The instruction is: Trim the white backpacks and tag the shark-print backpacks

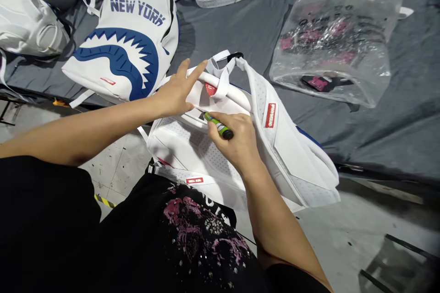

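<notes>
A white backpack [220, 151] leans against the table edge with its padded back and straps facing me. My left hand [178, 89] rests on its upper rim, fingers spread. In my right hand [237, 135] is a green marker pen [220, 126] with a black end, its other end pointing at the backpack's upper back panel. Whether the tip touches the fabric I cannot tell. A red tag [210, 89] shows beside the white top loop, near my left fingers. One shoulder strap [266, 100] with a red label runs down to the right of my right hand.
Another white backpack [137, 23] with blue shark teeth and "NEW YORK" lies on the grey-covered table [220, 27]. A clear plastic bag [337, 50] with pink and black pieces lies to the right. More white bags [30, 23] stand at the far left and back.
</notes>
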Motion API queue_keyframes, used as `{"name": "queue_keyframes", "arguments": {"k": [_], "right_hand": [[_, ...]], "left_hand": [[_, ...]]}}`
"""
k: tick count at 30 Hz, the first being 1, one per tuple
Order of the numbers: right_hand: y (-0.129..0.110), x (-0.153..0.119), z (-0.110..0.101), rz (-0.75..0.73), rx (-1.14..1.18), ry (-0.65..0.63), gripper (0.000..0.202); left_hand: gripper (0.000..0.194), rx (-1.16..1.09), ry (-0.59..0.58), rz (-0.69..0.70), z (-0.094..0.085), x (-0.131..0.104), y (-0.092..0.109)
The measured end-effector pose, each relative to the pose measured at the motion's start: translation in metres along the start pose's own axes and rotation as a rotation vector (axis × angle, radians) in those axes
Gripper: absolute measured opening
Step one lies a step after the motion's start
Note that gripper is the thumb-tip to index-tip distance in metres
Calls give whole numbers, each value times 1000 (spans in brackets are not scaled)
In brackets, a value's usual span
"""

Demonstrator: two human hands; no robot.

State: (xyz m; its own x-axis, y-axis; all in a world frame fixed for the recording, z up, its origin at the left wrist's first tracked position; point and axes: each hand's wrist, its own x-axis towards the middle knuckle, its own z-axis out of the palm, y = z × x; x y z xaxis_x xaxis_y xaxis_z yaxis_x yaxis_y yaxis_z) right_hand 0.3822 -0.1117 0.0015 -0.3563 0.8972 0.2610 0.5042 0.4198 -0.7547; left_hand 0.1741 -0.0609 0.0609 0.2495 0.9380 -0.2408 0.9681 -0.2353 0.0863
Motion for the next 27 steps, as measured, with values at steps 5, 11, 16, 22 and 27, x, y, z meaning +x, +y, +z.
{"name": "queue_keyframes", "arguments": {"k": [5,11,16,22,27], "right_hand": [[-5,1,2,62,-29,45,24],[-14,6,3,29,56,-42,19],[-17,16,16,2,121,-68,28],[-20,18,22,-7,9,-28,28],[-24,17,22,17,7,-22,28]], "left_hand": [[118,-49,-116,63,3,11,-17],[111,-43,-107,112,3,17,-23],[113,-23,-193,45,-3,17,-15],[113,-41,-233,-19,-13,14,-4],[111,-59,-199,2,-10,12,-5]]}}
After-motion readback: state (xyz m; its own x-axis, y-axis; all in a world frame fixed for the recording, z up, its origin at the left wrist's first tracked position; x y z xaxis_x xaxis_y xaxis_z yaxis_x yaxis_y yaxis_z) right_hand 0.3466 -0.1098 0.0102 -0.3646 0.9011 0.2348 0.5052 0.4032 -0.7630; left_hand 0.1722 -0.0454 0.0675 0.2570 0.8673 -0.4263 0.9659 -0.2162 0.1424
